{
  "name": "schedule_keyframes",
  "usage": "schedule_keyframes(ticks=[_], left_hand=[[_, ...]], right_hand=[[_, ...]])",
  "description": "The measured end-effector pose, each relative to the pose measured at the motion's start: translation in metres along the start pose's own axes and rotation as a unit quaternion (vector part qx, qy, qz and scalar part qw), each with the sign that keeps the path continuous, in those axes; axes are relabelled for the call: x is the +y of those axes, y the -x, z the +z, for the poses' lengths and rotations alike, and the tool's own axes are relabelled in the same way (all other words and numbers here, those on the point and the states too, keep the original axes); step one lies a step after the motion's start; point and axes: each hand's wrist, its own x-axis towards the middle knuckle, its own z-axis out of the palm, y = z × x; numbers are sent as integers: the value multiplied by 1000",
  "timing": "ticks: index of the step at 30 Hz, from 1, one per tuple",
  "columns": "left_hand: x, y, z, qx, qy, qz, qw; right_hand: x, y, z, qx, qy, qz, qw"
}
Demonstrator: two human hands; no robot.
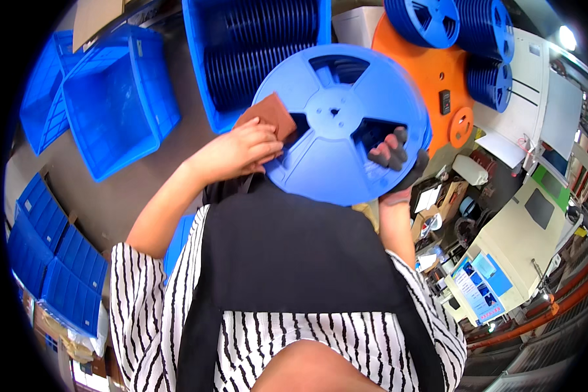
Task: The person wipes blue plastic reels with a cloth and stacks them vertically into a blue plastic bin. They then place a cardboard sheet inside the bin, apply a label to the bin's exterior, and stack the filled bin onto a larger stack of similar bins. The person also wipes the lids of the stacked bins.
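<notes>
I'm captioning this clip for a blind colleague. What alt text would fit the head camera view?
Seen from above, a person holds a large blue plastic reel upright, the left hand pressing a brown cloth to its face and the dark-gloved right hand gripping through a cut-out. Blue crates, one full of reels, stand on the floor beyond.

Factory floor: blue crates, stacked reels, machines.

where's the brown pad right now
In the head view the brown pad is left of centre, pressed by the left hand against the left edge of the blue reel, just below the blue bin of stacked reels.
</notes>
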Motion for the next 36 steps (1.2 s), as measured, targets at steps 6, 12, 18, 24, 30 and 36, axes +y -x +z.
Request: schedule_keyframes(ticks=[6,12,18,24,30,36], left_hand=[[-1,8,10,53,-115,9,992],[9,30,3,119,-45,-82,988],[4,81,-13,404,439,-263,758],[-25,133,6,505,585,-263,577],[-31,128,2,535,563,-297,556],[-71,86,-6,514,381,-434,634]], right_hand=[[2,-22,5,-17,-56,33,998],[2,-42,28,38,46,33,998],[6,-38,34,79,157,51,983],[7,-31,28,129,137,46,981],[3,-31,20,106,128,74,983],[8,-32,20,129,171,54,975]])
